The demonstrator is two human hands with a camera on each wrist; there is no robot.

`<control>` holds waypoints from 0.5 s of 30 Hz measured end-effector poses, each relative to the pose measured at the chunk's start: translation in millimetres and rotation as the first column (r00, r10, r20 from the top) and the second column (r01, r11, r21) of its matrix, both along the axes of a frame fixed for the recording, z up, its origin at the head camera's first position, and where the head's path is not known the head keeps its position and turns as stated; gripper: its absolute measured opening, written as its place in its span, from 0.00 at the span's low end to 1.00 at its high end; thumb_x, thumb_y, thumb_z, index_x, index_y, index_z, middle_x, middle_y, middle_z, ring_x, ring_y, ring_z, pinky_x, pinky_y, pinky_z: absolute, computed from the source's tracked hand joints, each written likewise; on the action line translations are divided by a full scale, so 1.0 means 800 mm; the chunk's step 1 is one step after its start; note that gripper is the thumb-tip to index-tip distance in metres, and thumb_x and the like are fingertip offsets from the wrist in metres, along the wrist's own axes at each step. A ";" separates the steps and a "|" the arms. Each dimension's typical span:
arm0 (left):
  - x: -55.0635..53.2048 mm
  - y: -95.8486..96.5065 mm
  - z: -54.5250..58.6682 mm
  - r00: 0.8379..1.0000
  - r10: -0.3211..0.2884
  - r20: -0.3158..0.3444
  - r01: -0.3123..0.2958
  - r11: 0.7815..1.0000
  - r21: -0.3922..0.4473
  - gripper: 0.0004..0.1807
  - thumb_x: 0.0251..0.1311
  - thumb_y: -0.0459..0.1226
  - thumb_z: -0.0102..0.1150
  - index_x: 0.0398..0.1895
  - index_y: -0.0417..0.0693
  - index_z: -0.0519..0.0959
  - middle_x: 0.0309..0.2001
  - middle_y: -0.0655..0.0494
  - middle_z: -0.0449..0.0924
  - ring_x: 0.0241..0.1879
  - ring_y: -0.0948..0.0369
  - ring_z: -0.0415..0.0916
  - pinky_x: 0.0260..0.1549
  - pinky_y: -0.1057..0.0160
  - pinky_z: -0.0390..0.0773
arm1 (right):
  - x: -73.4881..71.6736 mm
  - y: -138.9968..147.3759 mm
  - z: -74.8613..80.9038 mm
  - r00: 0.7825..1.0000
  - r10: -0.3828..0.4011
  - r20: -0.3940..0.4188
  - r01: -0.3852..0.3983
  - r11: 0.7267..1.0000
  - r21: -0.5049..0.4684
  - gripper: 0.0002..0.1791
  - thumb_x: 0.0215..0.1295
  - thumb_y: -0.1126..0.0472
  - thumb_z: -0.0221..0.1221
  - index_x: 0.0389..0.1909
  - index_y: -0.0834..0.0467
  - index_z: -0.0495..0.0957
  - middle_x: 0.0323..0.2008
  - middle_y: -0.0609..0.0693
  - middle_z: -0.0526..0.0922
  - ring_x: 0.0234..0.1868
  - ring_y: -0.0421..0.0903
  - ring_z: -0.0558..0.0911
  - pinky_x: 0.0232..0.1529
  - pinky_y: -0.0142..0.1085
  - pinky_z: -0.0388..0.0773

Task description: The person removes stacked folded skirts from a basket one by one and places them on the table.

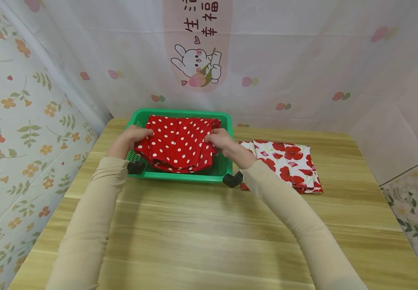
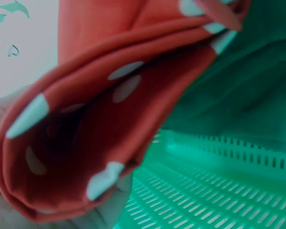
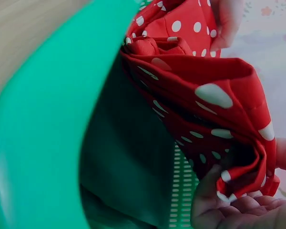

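Note:
A folded red cloth with white polka dots is held level over a green plastic basket, overlapping its inside in the head view. My left hand grips the cloth's left end, thumb on top and fingers beneath. At the opposite end my right hand pinches it the same way. The right wrist view shows the fingers curled under the folded layers. Below the cloth, dark green fabric lies in the basket, mostly hidden in the head view.
Right of the basket, a folded white cloth with red poppies lies on the wooden table. A white curtain with a rabbit print hangs behind, and a flowered curtain on the left. Black wrist cameras sit close to the basket's front rim.

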State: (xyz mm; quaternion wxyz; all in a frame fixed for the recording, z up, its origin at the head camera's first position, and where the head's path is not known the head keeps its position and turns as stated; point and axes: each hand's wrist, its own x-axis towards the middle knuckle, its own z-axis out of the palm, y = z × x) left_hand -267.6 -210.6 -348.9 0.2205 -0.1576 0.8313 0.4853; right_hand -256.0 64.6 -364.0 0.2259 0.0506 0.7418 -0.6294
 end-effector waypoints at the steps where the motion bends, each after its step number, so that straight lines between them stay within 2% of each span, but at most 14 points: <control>1: 0.001 0.001 0.002 1.000 -0.001 -0.003 0.001 1.000 -0.005 0.30 0.64 0.43 0.49 0.60 0.29 0.58 0.43 0.44 0.72 0.22 0.65 0.76 0.30 0.62 0.82 | 0.000 0.002 0.001 1.000 -0.001 -0.007 0.001 1.000 -0.002 0.24 0.63 0.67 0.51 0.60 0.68 0.63 0.49 0.61 0.76 0.45 0.52 0.81 0.44 0.41 0.80; 4: 0.005 0.002 0.007 1.000 0.001 -0.009 -0.001 1.000 -0.012 0.29 0.64 0.44 0.49 0.59 0.30 0.61 0.47 0.43 0.71 0.24 0.65 0.76 0.31 0.63 0.82 | 0.000 0.006 0.004 1.000 -0.001 -0.030 0.001 1.000 0.002 0.24 0.63 0.67 0.51 0.60 0.69 0.62 0.51 0.62 0.75 0.50 0.56 0.79 0.44 0.41 0.79; 9: 0.011 0.004 0.013 1.000 0.008 -0.004 -0.008 1.000 -0.016 0.29 0.64 0.46 0.50 0.60 0.33 0.62 0.51 0.42 0.70 0.27 0.64 0.76 0.33 0.64 0.81 | 0.002 0.014 0.011 0.998 0.019 -0.060 -0.019 1.000 -0.005 0.24 0.64 0.67 0.50 0.60 0.69 0.62 0.52 0.62 0.74 0.50 0.56 0.79 0.45 0.40 0.79; 15: 0.021 0.008 0.021 1.000 0.005 -0.028 -0.004 1.000 0.021 0.30 0.65 0.47 0.49 0.62 0.34 0.61 0.49 0.44 0.71 0.26 0.65 0.77 0.33 0.65 0.81 | 0.007 0.025 0.020 0.998 0.018 -0.068 -0.018 1.000 -0.009 0.23 0.64 0.65 0.51 0.60 0.67 0.62 0.52 0.61 0.74 0.50 0.55 0.79 0.45 0.41 0.79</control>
